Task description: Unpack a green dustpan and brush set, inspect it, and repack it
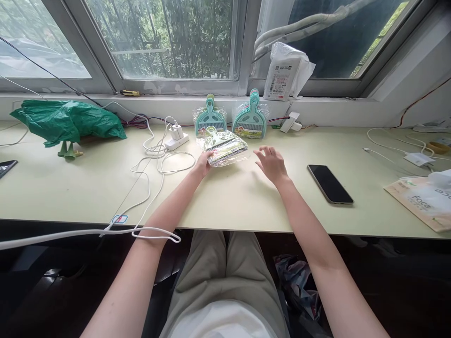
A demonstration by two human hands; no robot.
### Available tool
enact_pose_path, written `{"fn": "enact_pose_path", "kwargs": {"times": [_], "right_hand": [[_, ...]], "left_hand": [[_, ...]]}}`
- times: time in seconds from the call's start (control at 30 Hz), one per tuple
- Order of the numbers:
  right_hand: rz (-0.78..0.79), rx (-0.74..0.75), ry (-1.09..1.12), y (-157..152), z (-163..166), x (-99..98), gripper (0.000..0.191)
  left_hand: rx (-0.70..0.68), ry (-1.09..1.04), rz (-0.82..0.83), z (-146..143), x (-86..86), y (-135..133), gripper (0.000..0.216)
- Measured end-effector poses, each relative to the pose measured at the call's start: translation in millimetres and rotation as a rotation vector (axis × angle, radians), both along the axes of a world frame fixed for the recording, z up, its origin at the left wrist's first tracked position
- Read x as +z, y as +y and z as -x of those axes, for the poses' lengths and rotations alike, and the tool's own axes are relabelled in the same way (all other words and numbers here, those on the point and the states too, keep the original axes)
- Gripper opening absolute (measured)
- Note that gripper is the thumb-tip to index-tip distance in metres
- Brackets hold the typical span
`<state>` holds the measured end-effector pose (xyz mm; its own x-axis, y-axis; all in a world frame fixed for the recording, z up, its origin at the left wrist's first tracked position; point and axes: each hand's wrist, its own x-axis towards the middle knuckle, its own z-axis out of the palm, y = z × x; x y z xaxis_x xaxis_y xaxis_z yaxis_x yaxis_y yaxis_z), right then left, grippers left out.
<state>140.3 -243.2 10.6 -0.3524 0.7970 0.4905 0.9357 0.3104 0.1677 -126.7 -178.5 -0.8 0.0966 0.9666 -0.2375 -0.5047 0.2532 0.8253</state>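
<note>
Holding the wrapped dustpan set (225,149) by its left edge with my left hand (203,165), fingers closed on the plastic to keep it flat near the tabletop's (246,202) far edge; my right hand (270,163) hovers open and empty just beside it; two more sets (249,118) lean against the sill behind, phone (330,183) lying to the right

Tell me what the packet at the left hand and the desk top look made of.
Packet: a clear, glossy film wrapper, probably plastic, since it glints and shows a mint dustpan set inside. Desk top: smooth, pale, matte board, likely laminate.
</note>
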Motion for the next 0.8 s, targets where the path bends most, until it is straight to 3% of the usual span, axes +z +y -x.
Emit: {"fn": "enact_pose_path", "kwargs": {"times": [0.13,0.23,0.4,0.8], "right_hand": [[-0.050,0.239,0.038,2.6,10.4,-6.1,0.055],[-0.034,0.296,0.136,9.0,14.3,-15.9,0.039],[0.038,0.302,0.315,17.2,9.3,-27.4,0.027],[0.047,0.214,0.482,13.4,15.3,-24.1,0.031]], "left_hand": [[-0.022,0.053,0.032,-5.3,-1.2,-4.6,0.028],[-0.094,0.090,0.036,-7.9,-3.1,-7.3,0.028],[-0.231,0.087,0.057,-3.8,0.6,-8.8,0.035],[-0.456,0.164,0.075,7.9,9.3,-11.0,0.059]]}}
